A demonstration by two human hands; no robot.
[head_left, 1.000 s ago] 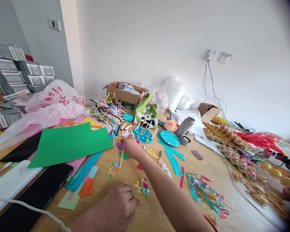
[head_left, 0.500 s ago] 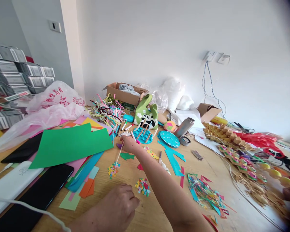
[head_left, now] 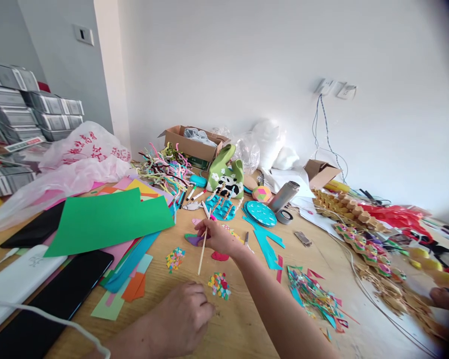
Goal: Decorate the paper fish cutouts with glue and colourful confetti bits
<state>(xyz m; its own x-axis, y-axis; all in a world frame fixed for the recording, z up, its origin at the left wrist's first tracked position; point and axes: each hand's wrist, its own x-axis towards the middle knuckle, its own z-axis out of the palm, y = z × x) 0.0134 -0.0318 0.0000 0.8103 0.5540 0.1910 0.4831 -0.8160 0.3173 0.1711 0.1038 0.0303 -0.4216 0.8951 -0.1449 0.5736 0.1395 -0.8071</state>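
Observation:
My right hand (head_left: 217, 237) reaches over the middle of the table, closed around a thin pale stick (head_left: 201, 257) slanting down toward the wood. At its fingertips are a purple paper cutout (head_left: 194, 241) and a green edge; whether the fingers touch them, I cannot tell. A red cutout (head_left: 220, 256) lies just below the palm, and a pink one (head_left: 196, 221) sits above the fingers. My left hand (head_left: 187, 316) rests curled on the table near the front, its palm side hidden. Close by are piles of small coloured paper bits (head_left: 175, 259) and round paper dots (head_left: 219, 285).
Green paper sheets (head_left: 108, 217), a black phone (head_left: 56, 309) and a white power bank (head_left: 15, 289) with cable lie left. Behind stand a panda bag (head_left: 224, 174) and a steel flask (head_left: 284, 196). Right are paper scraps (head_left: 316, 296), egg cartons (head_left: 347, 209) and another person's hand (head_left: 445, 298).
My right hand has drawn back toward me and slightly right, bringing the stick with it, away from the paper-bit pile. The purple cutout has shifted nearer. My left hand stays put.

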